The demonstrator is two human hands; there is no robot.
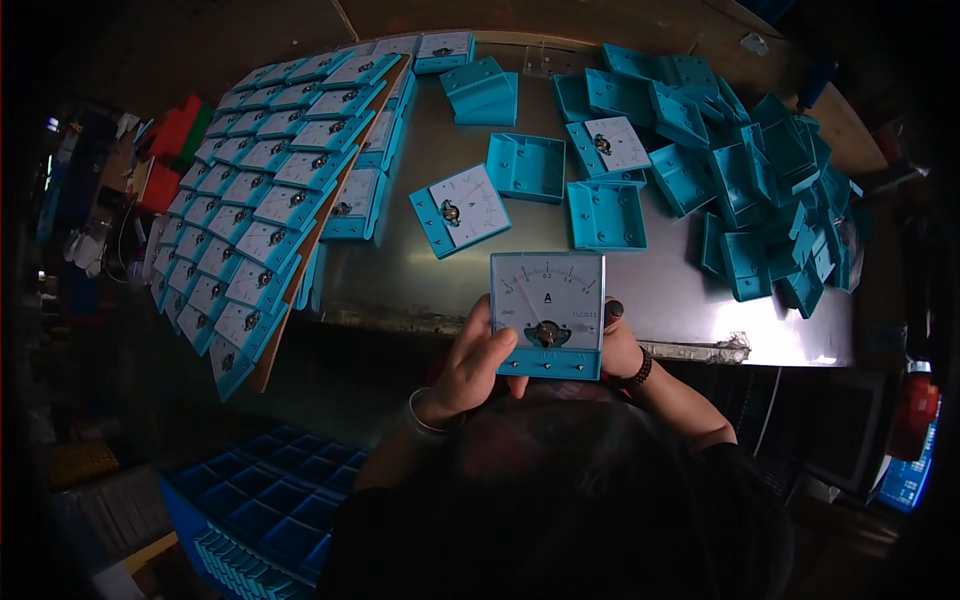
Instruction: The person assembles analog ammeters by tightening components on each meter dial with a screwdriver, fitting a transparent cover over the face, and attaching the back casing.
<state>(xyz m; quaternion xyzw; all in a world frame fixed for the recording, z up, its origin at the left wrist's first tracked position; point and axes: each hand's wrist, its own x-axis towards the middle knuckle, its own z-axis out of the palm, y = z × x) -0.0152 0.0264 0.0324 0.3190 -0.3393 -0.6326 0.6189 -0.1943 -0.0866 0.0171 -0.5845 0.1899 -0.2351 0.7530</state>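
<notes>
An ammeter (pixel 548 300) with a white dial, a clear cover and a teal base faces up at the front of the bench. My left hand (pixel 478 362) is closed on its lower left side, the thumb over the front edge. My right hand (pixel 622 352) is at the meter's right side, partly hidden behind it. From that hand sticks the rounded end of a dark tool handle (pixel 614 310); the rest of the tool is hidden. Just beyond lies another ammeter (pixel 465 212), tilted on the metal bench, beside an empty teal housing (pixel 527 167).
A slanted board (pixel 335 215) at left carries rows of ammeters. Teal housings (pixel 740 180) are heaped at right, with one ammeter (pixel 612 145) among them. The metal bench (pixel 400 275) ends at a worn front edge. A blue divided crate (pixel 265 490) stands below left.
</notes>
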